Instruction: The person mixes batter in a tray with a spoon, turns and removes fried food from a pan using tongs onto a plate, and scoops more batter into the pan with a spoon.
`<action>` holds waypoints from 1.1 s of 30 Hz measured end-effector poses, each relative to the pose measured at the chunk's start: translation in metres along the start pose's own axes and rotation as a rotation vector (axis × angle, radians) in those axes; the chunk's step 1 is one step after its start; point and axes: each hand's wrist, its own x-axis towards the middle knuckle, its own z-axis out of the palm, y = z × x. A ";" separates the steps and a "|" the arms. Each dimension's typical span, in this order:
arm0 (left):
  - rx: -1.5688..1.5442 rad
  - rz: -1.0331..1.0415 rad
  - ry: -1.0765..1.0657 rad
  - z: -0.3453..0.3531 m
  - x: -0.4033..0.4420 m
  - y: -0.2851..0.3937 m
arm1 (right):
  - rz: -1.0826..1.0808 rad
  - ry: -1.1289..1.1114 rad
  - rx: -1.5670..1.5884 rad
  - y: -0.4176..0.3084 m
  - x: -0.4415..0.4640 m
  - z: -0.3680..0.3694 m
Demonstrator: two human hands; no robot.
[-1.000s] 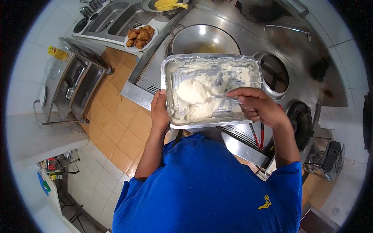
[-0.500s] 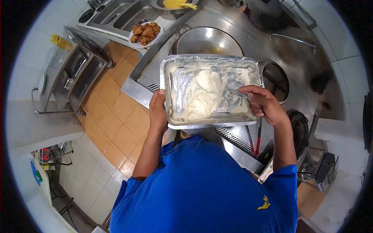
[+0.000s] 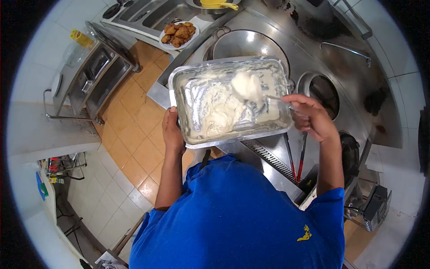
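Note:
My left hand grips the left side of a rectangular metal tray, its thumb at the edge and its other fingers partly hidden. The tray is tilted a little and smeared inside with pale, creamy batter, thickest near the lower left. My right hand, by the tray's right side, is closed on the handle of a spoon. The spoon's head is covered by a pale lump of batter over the upper middle of the tray.
Behind the tray a large wok sits on the steel stove. A plate of fried pieces lies near the sinks. Red-handled tongs rest on the right, near a round burner opening. A metal cart stands at the left.
The spoon with batter has moved from the tray's left side to its upper middle right. The tray has tilted and shifted slightly left with my left hand. The surroundings have shifted in view.

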 end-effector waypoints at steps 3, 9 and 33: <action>-0.016 0.027 0.023 -0.045 0.012 -0.014 | -0.092 -0.049 0.060 -0.024 -0.006 -0.003; -0.054 0.102 0.162 -0.133 0.012 0.013 | -0.250 0.036 0.028 -0.068 0.016 -0.002; -0.255 0.105 0.277 -0.190 0.002 0.015 | -0.448 0.839 -1.328 0.097 0.190 -0.032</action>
